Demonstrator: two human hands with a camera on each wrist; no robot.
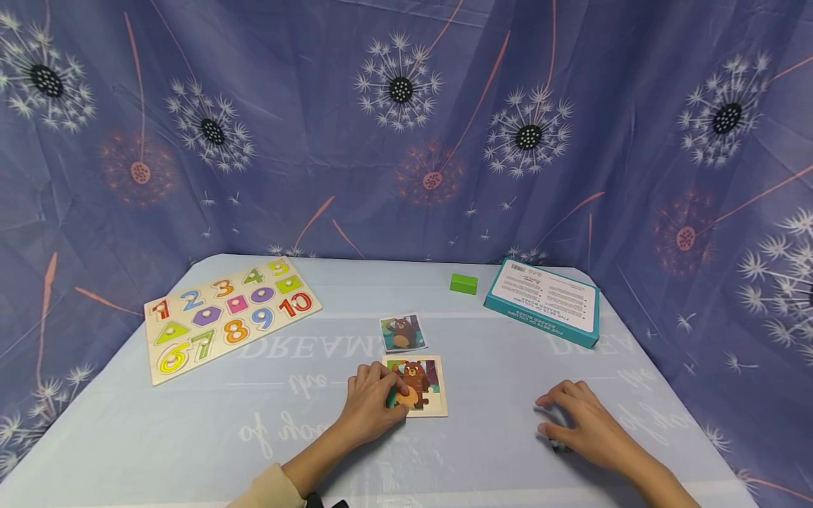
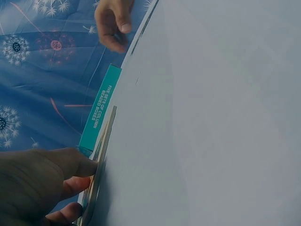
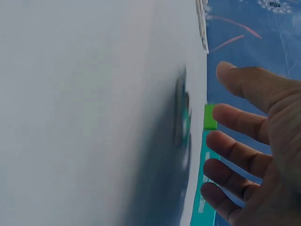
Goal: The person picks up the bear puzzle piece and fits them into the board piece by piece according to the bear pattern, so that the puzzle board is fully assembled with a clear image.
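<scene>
A square wooden bear jigsaw puzzle [image 1: 436,406] lies on the table, its picture partly filled and bare wood showing at the lower right. My left hand [image 1: 371,406] holds it at the left side, bent fingers and thumb on the board and its edge; the left wrist view shows the puzzle edge-on [image 2: 99,174] under the fingertips. At the right, my right hand [image 1: 587,427] hovers with thumb and fingers spread. Beneath it is a small dark-green puzzle piece [image 1: 560,446], mostly covered in the head view and blurred in the right wrist view [image 3: 183,115]. Fingers and piece look apart.
Just behind the puzzle lies a bear picture card [image 1: 403,334]. A wooden number-and-shape board [image 1: 231,316] is at the back left. Toward the back right are a green block [image 1: 464,283] and a teal box [image 1: 543,300]. A dandelion-patterned curtain [image 1: 305,141] hangs behind the table.
</scene>
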